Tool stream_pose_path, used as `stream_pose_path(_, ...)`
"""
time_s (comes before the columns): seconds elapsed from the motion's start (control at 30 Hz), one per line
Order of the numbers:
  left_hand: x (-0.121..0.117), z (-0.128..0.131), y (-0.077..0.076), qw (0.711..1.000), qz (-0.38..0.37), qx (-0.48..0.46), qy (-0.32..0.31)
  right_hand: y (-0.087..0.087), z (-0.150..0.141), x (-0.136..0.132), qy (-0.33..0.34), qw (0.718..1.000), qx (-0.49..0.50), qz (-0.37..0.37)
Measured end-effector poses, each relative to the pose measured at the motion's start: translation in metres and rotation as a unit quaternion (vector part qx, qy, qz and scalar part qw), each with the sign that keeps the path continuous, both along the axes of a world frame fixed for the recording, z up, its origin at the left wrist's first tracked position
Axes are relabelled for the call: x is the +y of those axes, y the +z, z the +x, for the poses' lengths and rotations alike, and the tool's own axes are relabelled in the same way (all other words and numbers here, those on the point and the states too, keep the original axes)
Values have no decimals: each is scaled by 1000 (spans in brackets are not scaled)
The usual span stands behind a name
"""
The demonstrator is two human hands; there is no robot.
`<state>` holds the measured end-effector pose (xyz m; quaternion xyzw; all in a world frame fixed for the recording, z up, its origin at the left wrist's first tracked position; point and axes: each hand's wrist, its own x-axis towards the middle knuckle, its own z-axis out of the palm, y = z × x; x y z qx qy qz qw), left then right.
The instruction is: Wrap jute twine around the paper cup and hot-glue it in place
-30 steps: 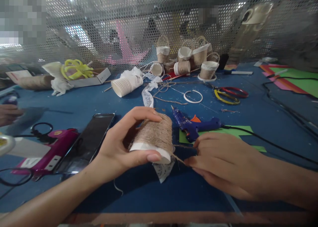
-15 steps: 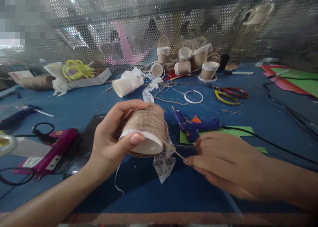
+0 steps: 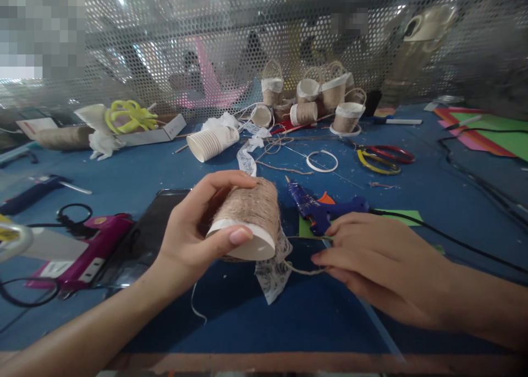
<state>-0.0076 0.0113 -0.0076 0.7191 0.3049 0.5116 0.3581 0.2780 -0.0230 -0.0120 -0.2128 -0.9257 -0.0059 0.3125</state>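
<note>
My left hand (image 3: 193,223) is closed around a paper cup (image 3: 251,206) wound with brown twine, thumb across its white rim. The cup is tilted, its mouth facing me. To its right, my right hand (image 3: 383,267) has its fingers pinched on a length of twine (image 3: 305,271), which sags in a curve toward the cup. Beneath the cup, a strip of white lace (image 3: 273,278) hangs or lies over the blue table; its upper part is hidden. Just beyond my right hand, a blue glue gun (image 3: 317,203) rests on green paper (image 3: 402,218).
A stack of paper cups (image 3: 212,143), a white ring (image 3: 322,161) and scissors (image 3: 377,159) lie farther back. Several twine-wrapped little baskets (image 3: 347,117) stand by the perforated metal screen. At left are a magenta power strip (image 3: 105,228) and a dark phone-like slab (image 3: 159,223).
The cup and my left hand have shifted slightly right. My right hand has moved a little right, and the twine between it and the cup has gone from taut to slack.
</note>
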Motion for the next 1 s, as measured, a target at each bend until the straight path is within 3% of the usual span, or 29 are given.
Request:
stream_pose_path(0.5, 0, 1, 0, 1000, -2, -18, 25, -1, 7, -3, -5, 999, 22, -36)
stream_pose_path(0.73, -1, 4, 1, 992, 0, -84, 95, -1, 5, -5, -37, 999, 18, 14)
stream_pose_path(1.0, -1, 4, 1, 993, -12, -73, 89, -3, 6, -5, -32, 999, 10, 10)
